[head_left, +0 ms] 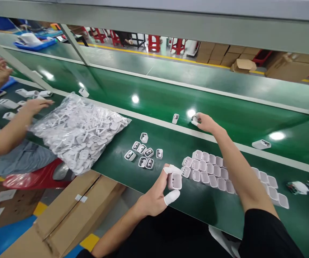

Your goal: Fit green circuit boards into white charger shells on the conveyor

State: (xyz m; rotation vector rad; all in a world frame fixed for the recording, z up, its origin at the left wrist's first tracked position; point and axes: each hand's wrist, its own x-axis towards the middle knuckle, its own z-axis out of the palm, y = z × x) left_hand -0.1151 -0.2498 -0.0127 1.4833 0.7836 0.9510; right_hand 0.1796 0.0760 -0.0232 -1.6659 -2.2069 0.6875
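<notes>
My left hand [157,195], with white finger cots, grips a small white plastic housing [174,182], its open end facing me. Reaching past the table's far edge strip, my right hand [205,122] has its fingers pinched together; a small dark greenish thing may be at their tips, but I cannot make it out. Rows of empty white housings [204,166] stand beneath and beside my right forearm, which covers part of them. Left of these, a loose group of housings [143,149] shows dark parts inside. A single filled housing [175,118] lies near my right hand.
A clear plastic bag [81,132] full of white pieces lies on the green table [116,150]. A co-worker's hand [37,106] is beyond it. Small circuit boards [298,187] lie at the right. A cardboard box [70,211] stands below the table edge; a shelf beam [170,28] crosses above.
</notes>
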